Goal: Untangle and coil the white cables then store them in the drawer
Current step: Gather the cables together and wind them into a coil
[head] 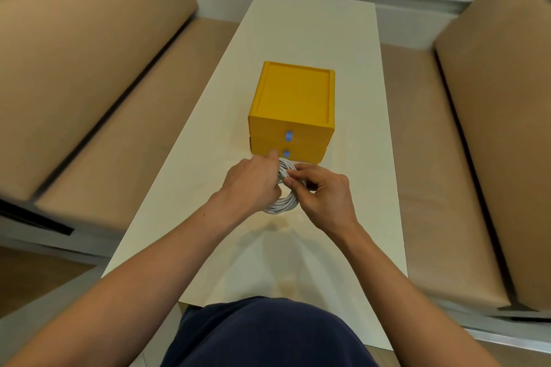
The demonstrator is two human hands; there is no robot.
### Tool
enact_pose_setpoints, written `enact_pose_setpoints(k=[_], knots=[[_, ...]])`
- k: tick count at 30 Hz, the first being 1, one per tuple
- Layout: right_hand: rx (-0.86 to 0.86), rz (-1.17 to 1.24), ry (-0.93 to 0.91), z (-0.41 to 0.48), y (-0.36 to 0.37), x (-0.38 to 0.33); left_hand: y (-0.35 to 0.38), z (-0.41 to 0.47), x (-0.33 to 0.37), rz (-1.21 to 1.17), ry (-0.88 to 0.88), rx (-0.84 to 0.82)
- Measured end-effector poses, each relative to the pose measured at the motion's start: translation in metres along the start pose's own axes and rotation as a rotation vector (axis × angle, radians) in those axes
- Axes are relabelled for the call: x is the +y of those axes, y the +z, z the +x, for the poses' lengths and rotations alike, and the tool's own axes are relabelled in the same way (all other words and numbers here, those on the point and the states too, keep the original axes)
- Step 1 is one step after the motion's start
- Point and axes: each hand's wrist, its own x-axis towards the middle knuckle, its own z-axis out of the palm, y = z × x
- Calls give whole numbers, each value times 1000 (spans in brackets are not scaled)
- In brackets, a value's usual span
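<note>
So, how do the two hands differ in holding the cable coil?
The left hand grips the white cable coil; the right hand pinches its strands. The left hand's index finger stretches toward the lower drawer; the right hand's fingers are curled. Both hold one coil.

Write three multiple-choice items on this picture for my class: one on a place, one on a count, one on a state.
1. Where is the white cable relative to the yellow drawer box?
A) on top of it
B) behind it
C) in front of it

2. How many blue tabs show on the box's front?
A) one
B) two
C) four

3. What state is the cable in?
A) wound into a ring
B) stretched out straight
C) cut into pieces

Answers:
1 C: the left hand and right hand hold it just before the lower drawer.
2 B: one tab sits on each drawer front.
3 A: its loops lie bundled in a circle.
</note>
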Motion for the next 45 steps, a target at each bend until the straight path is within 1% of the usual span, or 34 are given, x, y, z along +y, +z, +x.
enact_pose_setpoints(k=[2, 4, 7, 10, 12, 15, 19, 22, 24, 26, 27, 29, 31, 32, 33, 36, 40, 45], knots=[[-1, 13, 36, -1, 1, 0, 0, 3, -2, -19, 27, -40], [-20, 45, 89, -1, -1, 1, 0, 5, -4, -107, 43, -108], [-59, 86, 160, -2, -3, 1, 2, 6, -11, -402, 3, -214], [-98, 76, 161, -3, -4, 1, 5, 3, -18, -703, -76, -333], [-131, 61, 168, -4, -3, 2, 8, 2, -21, -751, -120, -430], [-173, 30, 135, -6, 0, 0, 11, 3, -23, -619, -126, -466], [-224, -7, 94, -8, 3, -1, 16, 0, -20, -271, -61, -352], [-254, -18, 100, -6, 4, 1, 17, -3, -13, -91, -35, -263], [-262, -22, 117, -6, 3, 3, 19, -4, -9, 3, -7, -241], [-276, 0, 162, -9, 4, 5, 20, -3, -8, 22, 10, -262], [-276, 32, 201, -11, 5, 6, 21, -2, -9, -12, 18, -287], [-261, 112, 290, -12, 5, 10, 23, -1, -12, -201, 9, -312], [-244, 157, 356, -9, 1, 14, 24, -3, -16, -441, -16, -283], [-243, 160, 367, -7, -1, 16, 24, -4, -17, -512, -27, -255], [-244, 150, 359, -6, -2, 17, 25, -5, -18, -531, -27, -216], [-238, 89, 308, -7, 1, 15, 28, -7, -17, -421, 9, -95], [-228, 55, 275, -7, 6, 12, 31, -1, -13, -151, 52, -124], [-234, 9, 227, -2, 5, 9, 31, 0, -2, -36, 54, -124]])
